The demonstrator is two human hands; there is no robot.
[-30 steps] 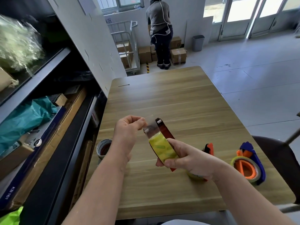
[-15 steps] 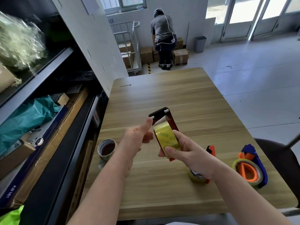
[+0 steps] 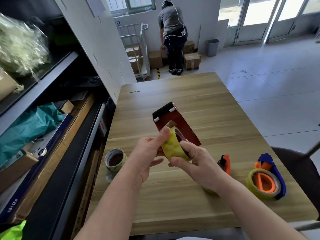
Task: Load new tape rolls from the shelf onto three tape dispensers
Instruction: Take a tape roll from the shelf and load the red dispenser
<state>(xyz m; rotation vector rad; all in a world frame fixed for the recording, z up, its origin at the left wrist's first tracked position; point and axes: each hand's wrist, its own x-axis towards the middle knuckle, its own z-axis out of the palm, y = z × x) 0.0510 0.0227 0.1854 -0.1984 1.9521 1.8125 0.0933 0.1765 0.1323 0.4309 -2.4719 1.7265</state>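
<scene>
Tape-seating step: right hand [image 3: 195, 163] grips the red dispenser [image 3: 176, 122]; left hand [image 3: 147, 153] fingers pinch the yellow roll [image 3: 174, 149]; threading likely follows.

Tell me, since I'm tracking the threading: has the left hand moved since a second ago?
Yes. The left hand dropped toward the near table edge, onto the tape roll.

At frame centre I see my left hand [image 3: 147, 153] and right hand [image 3: 195, 161] gripping a yellow tape roll [image 3: 173, 146] in the red dispenser [image 3: 174, 120]
</scene>
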